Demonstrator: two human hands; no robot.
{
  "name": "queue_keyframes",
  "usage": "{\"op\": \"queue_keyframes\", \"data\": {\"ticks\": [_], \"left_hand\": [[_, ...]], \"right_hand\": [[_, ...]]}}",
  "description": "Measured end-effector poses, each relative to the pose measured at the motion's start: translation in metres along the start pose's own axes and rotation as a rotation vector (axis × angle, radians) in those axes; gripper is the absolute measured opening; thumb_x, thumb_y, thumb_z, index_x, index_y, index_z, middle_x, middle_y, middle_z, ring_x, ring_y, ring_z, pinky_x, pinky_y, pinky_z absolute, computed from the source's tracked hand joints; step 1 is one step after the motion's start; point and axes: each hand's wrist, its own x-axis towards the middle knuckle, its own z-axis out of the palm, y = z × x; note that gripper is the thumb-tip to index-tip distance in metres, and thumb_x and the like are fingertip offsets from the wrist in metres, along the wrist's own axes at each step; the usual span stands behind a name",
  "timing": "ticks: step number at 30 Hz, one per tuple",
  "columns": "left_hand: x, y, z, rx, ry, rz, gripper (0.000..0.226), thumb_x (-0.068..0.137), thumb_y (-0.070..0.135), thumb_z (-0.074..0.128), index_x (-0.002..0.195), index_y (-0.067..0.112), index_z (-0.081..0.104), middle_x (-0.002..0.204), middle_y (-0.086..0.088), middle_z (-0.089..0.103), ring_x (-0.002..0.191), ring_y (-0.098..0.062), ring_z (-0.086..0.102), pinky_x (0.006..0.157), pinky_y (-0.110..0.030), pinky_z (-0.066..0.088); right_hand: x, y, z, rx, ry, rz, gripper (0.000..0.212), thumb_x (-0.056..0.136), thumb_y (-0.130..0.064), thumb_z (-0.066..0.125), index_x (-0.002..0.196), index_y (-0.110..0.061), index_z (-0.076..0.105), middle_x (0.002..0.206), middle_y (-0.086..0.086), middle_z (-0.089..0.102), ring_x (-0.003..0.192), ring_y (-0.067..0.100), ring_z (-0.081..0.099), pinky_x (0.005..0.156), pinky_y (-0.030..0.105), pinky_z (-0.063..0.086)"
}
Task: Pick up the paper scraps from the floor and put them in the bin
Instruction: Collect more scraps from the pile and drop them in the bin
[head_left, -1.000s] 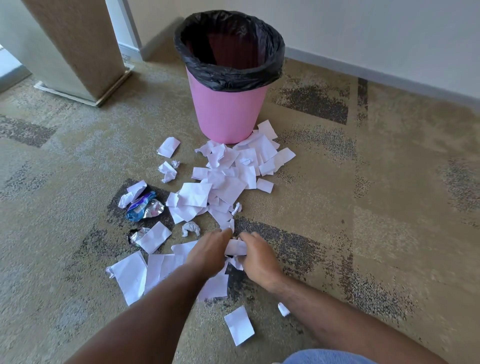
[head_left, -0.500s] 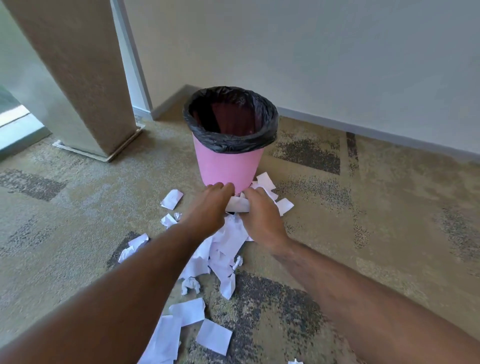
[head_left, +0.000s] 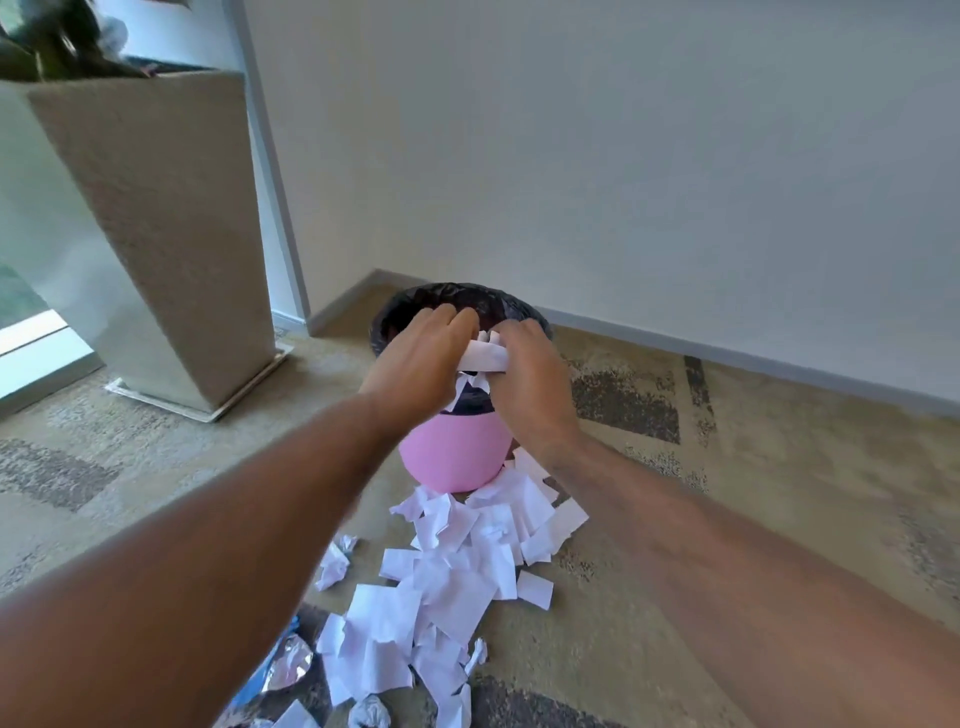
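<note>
So we've got both hands pressed together around a small bunch of white paper scraps (head_left: 483, 358). Our left hand (head_left: 421, 364) cups one side, our right hand (head_left: 530, 379) closes in on the other, and the paper is squeezed between them with a few torn ends poking out the top and bottom. The bundle sits right over the mouth of the round pink plastic bin (head_left: 452, 457), just above its crinkly black liner bag (head_left: 498, 304).

Looks to us like we're at the drop step for this handful. Next move should be simple: spread the hands apart while they're over the opening so everything falls inside, not down the front of the bin.

Task's nowhere near done though. A big spread of loose white paper pieces (head_left: 457, 571) lies on the patterned beige carpet (head_left: 779, 519) right at the bin's base, plus a crumpled shiny foil wrapper (head_left: 285, 670) near our left arm.
</note>
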Motion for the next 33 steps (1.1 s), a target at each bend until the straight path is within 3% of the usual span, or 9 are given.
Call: {"op": "queue_keyframes", "data": {"ticks": [5,9,15,19,22,25,27,30,33], "left_hand": [[0.039,-0.016,0.002,0.041,-0.01,0.027,0.03,0.077,0.002,0.072,0.097,0.013,0.052,0.094,-0.006,0.057,0.084,-0.024,0.049,0.07,-0.037,0.043],[0.054,-0.031,0.014,0.045,-0.02,0.03,0.033,0.076,0.001,0.072,0.098,0.012,0.05,0.094,-0.008,0.052,0.082,-0.022,0.042,0.069,-0.036,0.04],[0.053,-0.042,0.037,-0.045,-0.106,-0.043,0.065,0.073,0.008,0.078,0.13,0.008,0.048,0.123,-0.015,0.047,0.11,-0.034,0.046,0.095,-0.042,0.042],[0.052,-0.037,0.04,-0.082,-0.153,-0.054,0.086,0.071,0.022,0.086,0.143,0.014,0.039,0.136,-0.012,0.04,0.124,-0.032,0.042,0.107,-0.043,0.041],[0.052,-0.031,0.038,-0.069,-0.152,-0.071,0.091,0.067,0.025,0.091,0.141,0.014,0.04,0.136,-0.011,0.04,0.123,-0.031,0.046,0.105,-0.045,0.045],[0.05,-0.026,0.035,-0.003,-0.103,-0.137,0.083,0.063,0.035,0.092,0.129,0.012,0.046,0.127,-0.009,0.047,0.113,-0.028,0.051,0.094,-0.042,0.052],[0.049,-0.023,0.032,0.029,-0.068,-0.166,0.064,0.067,0.036,0.089,0.111,0.012,0.049,0.113,-0.008,0.054,0.1,-0.026,0.054,0.083,-0.039,0.052],[0.042,-0.014,0.027,0.014,-0.109,-0.221,0.031,0.083,0.025,0.079,0.088,0.013,0.05,0.092,-0.007,0.062,0.081,-0.028,0.059,0.07,-0.042,0.049],[0.02,-0.003,0.03,-0.024,-0.085,-0.213,0.011,0.091,0.013,0.066,0.088,0.012,0.055,0.09,-0.008,0.063,0.079,-0.031,0.06,0.068,-0.045,0.047]], "right_hand": [[0.033,0.001,0.004,-0.017,0.041,0.013,0.023,0.082,-0.012,0.07,0.1,-0.016,0.058,0.093,-0.002,0.052,0.083,0.021,0.053,0.07,0.04,0.049],[0.046,0.006,0.013,-0.066,-0.018,0.039,0.031,0.085,-0.01,0.07,0.112,-0.012,0.055,0.104,0.003,0.053,0.092,0.023,0.054,0.072,0.033,0.043],[0.047,0.021,0.021,-0.039,-0.163,0.08,0.057,0.085,0.001,0.059,0.138,-0.007,0.04,0.131,0.014,0.045,0.121,0.029,0.043,0.082,0.016,0.021],[0.044,0.023,0.019,-0.013,-0.212,0.085,0.063,0.089,-0.001,0.058,0.146,-0.006,0.033,0.138,0.017,0.04,0.127,0.029,0.041,0.092,0.022,0.032],[0.041,0.025,0.016,-0.035,-0.212,0.078,0.062,0.091,-0.002,0.056,0.148,-0.007,0.033,0.143,0.015,0.038,0.129,0.029,0.041,0.098,0.031,0.038],[0.038,0.03,0.016,-0.034,-0.204,0.065,0.061,0.091,-0.003,0.057,0.148,-0.007,0.036,0.146,0.013,0.038,0.132,0.027,0.041,0.103,0.034,0.041],[0.036,0.035,0.017,-0.043,-0.181,0.057,0.057,0.09,-0.003,0.058,0.144,-0.01,0.041,0.144,0.011,0.042,0.131,0.027,0.044,0.106,0.039,0.043],[0.025,0.042,0.016,-0.087,-0.115,0.028,0.047,0.091,-0.003,0.054,0.136,-0.014,0.049,0.136,0.007,0.049,0.122,0.025,0.052,0.1,0.046,0.047],[-0.001,0.047,0.007,-0.082,-0.134,-0.017,0.038,0.093,-0.001,0.053,0.13,-0.01,0.056,0.128,0.008,0.052,0.112,0.023,0.056,0.095,0.041,0.05]]}}
